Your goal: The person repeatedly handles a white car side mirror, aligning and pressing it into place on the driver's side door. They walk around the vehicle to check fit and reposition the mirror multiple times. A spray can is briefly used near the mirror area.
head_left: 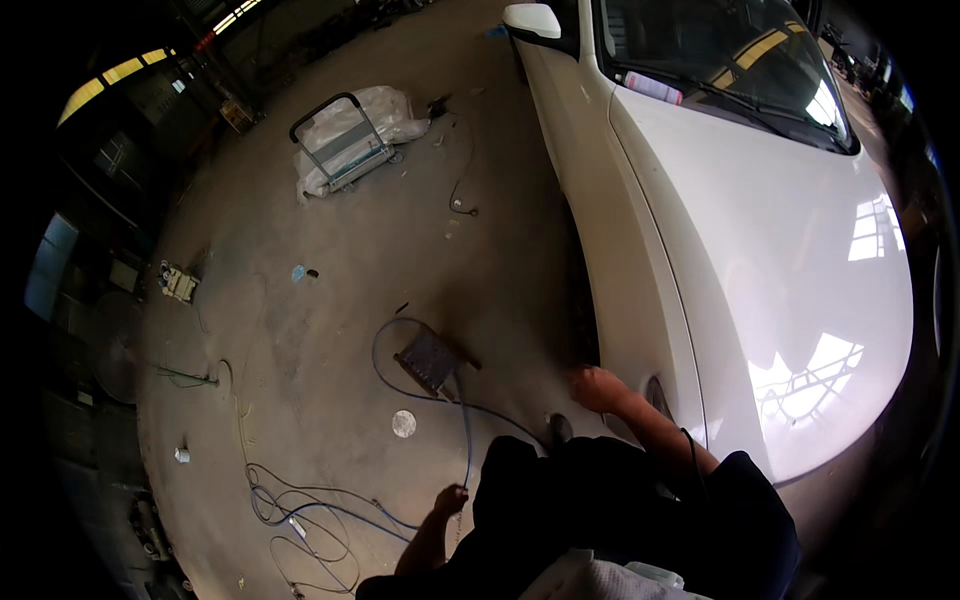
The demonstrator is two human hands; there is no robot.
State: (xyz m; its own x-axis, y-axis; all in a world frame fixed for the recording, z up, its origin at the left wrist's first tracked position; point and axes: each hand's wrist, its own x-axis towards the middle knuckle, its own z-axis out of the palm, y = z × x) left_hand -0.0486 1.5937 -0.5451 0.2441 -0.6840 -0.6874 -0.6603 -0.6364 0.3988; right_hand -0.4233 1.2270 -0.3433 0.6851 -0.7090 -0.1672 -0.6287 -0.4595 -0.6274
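Observation:
My left hand is low, beside my left leg. Its fingers look closed at the blue hose, which runs from beside a small dark stool down to the hand. My right hand reaches to the wheel arch of a white car on my right. The fingers there are curled, and shadow hides what they hold, if anything. A dark cord or strap hangs by my right forearm.
A platform trolley stands in front of a plastic-covered heap. Tangled hoses lie at the lower left. A pale round disc is on the floor near the stool. A can rests at the windscreen.

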